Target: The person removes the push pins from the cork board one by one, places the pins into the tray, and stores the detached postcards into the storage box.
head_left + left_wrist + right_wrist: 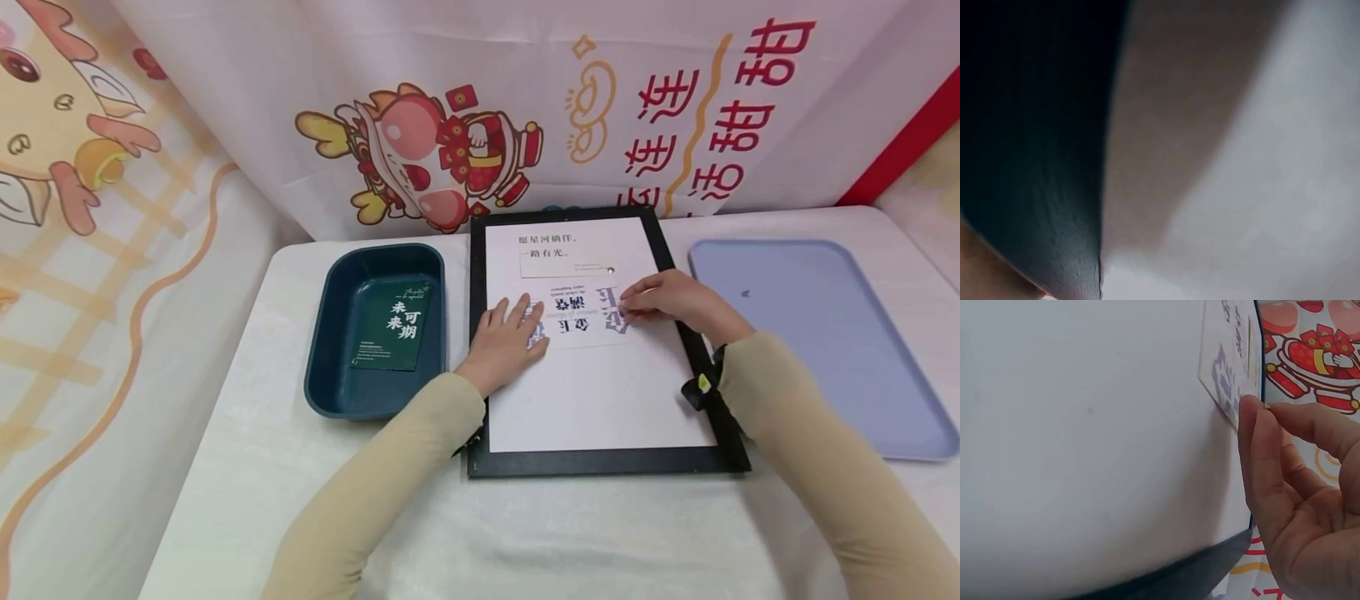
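Note:
A white card (588,329) with purple and black characters lies sideways on the white board (600,400) in its black frame. My left hand (504,342) rests with spread, fairly straight fingers on the card's left end. At its right edge, my right hand (663,302) brings thumb and fingertips together in a pinch. The right wrist view shows these fingertips (1252,409) close at the edge of the card (1219,372), a tiny pale thing barely visible between them. Above lies another pale card (558,260) with black characters and a small round shiny head at its lower right corner.
Left of the board stands a dark teal tray (318,367) holding a green card (375,337) with white characters. On the right lies a flat lilac tray (832,333). A printed cloth (525,50) hangs behind the white-covered table (247,417).

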A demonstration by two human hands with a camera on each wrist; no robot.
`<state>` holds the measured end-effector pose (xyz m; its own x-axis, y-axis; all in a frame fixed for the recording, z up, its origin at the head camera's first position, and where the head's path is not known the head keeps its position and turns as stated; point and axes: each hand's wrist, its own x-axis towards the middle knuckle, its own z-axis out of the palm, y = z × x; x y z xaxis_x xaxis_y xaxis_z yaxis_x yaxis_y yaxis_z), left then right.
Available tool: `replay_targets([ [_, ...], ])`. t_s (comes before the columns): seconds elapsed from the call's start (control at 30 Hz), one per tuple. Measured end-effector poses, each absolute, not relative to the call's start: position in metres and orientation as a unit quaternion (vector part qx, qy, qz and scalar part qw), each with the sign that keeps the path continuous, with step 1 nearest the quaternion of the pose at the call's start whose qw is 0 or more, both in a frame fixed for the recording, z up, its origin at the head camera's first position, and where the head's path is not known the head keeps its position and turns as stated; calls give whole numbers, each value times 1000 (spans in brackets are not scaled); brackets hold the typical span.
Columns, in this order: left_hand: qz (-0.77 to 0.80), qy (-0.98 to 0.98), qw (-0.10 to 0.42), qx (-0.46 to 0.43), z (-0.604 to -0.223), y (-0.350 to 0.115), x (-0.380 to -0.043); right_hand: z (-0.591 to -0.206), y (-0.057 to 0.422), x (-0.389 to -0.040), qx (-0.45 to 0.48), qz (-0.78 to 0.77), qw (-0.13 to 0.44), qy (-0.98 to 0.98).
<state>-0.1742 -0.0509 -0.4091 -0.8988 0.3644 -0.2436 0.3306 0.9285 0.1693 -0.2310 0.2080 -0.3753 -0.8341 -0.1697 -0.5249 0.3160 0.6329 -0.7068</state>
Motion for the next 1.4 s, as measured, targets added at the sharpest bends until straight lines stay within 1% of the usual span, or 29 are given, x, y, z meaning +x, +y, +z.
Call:
replay_targets([
  [0.2,63,973,136,178,-409,-52,-174,-370,219,-233,47,-436,280,854],
  [0.53,62,973,138,177,-410,-52,-175,-366,244,-234,48,-452,254,854],
  [0.83,59,972,138,178,-411,-51,-175,-362,281,-236,41,-492,238,836],
  [1.07,56,973,136,179,-411,-52,-175,-364,308,-235,70,-536,223,811],
  [1.4,60,973,138,176,-410,-51,-174,-374,344,-230,126,-532,211,811],
])
